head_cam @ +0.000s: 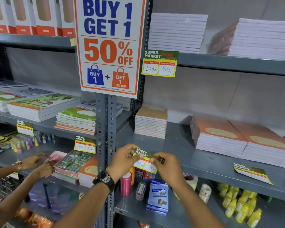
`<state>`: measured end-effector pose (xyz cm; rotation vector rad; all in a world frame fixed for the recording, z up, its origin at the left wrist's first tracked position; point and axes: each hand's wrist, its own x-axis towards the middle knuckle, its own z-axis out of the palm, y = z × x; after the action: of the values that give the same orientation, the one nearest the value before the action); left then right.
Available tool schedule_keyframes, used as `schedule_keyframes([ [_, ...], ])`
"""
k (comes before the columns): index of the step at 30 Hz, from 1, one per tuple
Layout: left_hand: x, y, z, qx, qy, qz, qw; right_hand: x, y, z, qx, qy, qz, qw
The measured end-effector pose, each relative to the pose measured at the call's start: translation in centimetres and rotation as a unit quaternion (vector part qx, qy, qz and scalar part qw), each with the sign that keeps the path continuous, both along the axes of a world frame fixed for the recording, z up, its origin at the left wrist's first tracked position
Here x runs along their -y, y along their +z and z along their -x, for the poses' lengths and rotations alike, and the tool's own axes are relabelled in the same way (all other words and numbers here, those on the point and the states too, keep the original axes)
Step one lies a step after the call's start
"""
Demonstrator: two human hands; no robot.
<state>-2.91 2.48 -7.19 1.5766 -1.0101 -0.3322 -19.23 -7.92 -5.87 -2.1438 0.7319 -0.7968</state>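
Observation:
A small green, yellow and white supermarket price tag [144, 164] is held against the front edge of the grey shelf [204, 168] at the middle of the view. My left hand [124, 160], with a dark watch on its wrist, pinches the tag's left top corner. My right hand [167, 167] pinches its right top corner. Handwritten prices show on the tag's two white boxes, partly hidden by my fingers.
A big "Buy 1 Get 1" poster [109, 46] hangs on the perforated upright [106, 132]. Notebook stacks [237, 142] fill the shelves; more price tags [160, 64] are stuck to the shelf edges, one loose tag [252, 172] at right. Another person's hands [39, 165] work at left. Thread spool [125, 183], stapler box [158, 196] and yellow bottles [240, 206] sit below.

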Motion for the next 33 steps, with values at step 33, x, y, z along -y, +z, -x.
schedule_keyframes([
  [33,0.3,-1.4,0.2,0.255,0.194,-0.121,0.94,-1.1,2.1,-2.5,-0.183,-0.114,0.226,0.95],
])
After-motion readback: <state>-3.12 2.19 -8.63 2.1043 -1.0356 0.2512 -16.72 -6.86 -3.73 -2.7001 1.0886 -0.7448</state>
